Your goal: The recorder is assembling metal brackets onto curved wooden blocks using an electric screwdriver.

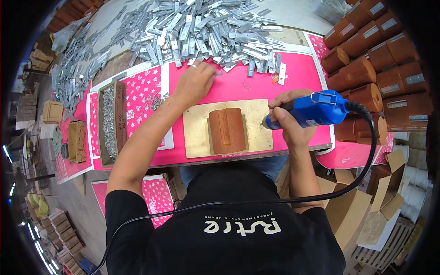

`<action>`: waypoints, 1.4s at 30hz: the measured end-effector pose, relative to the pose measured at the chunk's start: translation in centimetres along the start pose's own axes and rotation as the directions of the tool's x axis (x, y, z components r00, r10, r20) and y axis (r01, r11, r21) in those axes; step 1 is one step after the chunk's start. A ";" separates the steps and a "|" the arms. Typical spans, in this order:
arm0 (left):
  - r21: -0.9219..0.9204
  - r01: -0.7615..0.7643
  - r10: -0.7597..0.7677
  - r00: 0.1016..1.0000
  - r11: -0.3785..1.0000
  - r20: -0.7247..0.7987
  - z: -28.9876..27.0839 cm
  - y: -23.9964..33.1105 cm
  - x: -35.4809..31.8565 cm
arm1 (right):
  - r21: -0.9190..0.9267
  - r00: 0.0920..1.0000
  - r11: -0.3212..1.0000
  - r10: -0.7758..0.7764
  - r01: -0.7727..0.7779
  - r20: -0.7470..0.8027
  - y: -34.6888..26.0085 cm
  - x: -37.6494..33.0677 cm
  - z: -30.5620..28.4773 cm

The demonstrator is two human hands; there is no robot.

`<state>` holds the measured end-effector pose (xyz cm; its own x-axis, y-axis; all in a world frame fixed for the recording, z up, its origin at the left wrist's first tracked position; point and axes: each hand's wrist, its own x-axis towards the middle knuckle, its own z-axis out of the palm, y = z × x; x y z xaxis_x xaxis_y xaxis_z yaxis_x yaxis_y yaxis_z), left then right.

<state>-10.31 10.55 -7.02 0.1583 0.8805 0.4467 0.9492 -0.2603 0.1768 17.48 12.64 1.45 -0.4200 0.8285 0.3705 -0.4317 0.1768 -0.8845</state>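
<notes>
My right hand (293,120) grips a blue electric screwdriver (316,109), whose tip points left above the plywood board's right edge. My left hand (196,81), with a ring on one finger, reaches to the near edge of a heap of flat metal plates (192,34). Its fingers are bent inward; a small grey bit shows beside them, too blurred to name. On the plywood board (195,137) in front of me rests a reddish-brown rounded block (227,130) with a groove along its top.
Screws fill a long narrow box (110,123) at the left, with loose screws (155,101) nearby. Similar brown blocks (396,82) with metal plates on them are stacked at the right. The screwdriver's black cable (256,201) crosses my body. Open cardboard boxes (348,206) stand lower right.
</notes>
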 end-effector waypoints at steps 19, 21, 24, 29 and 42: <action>-0.683 0.722 -0.409 0.661 0.115 0.629 -5.8 5.5 -1.3 | -0.009 0.992 1.000 0.022 -0.024 -0.125 -0.2 0.5 0.5; -0.657 0.739 -0.349 0.661 0.150 0.664 -6.2 5.9 -1.9 | -0.027 0.996 0.999 0.020 -0.023 -0.091 0.0 0.5 0.5; -0.648 0.596 -0.237 0.795 0.475 0.558 -7.2 7.0 -3.4 | -0.012 0.993 0.998 0.055 -0.056 -0.107 -0.4 0.6 0.8; -0.512 0.523 -0.399 0.852 0.681 0.340 -8.7 5.3 -5.6 | -0.044 0.997 0.998 0.029 -0.033 -0.078 -0.1 0.8 0.4; 0.169 0.440 -0.461 0.881 0.882 0.111 -6.7 -2.0 -7.9 | -0.043 0.990 0.999 0.014 -0.021 -0.142 -0.3 0.6 0.6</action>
<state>-15.28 1.50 -5.05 -0.2676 0.9394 0.2142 0.9528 0.2249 0.2041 16.91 12.81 2.16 -0.3083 0.8981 0.3136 -0.3885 0.1821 -0.9033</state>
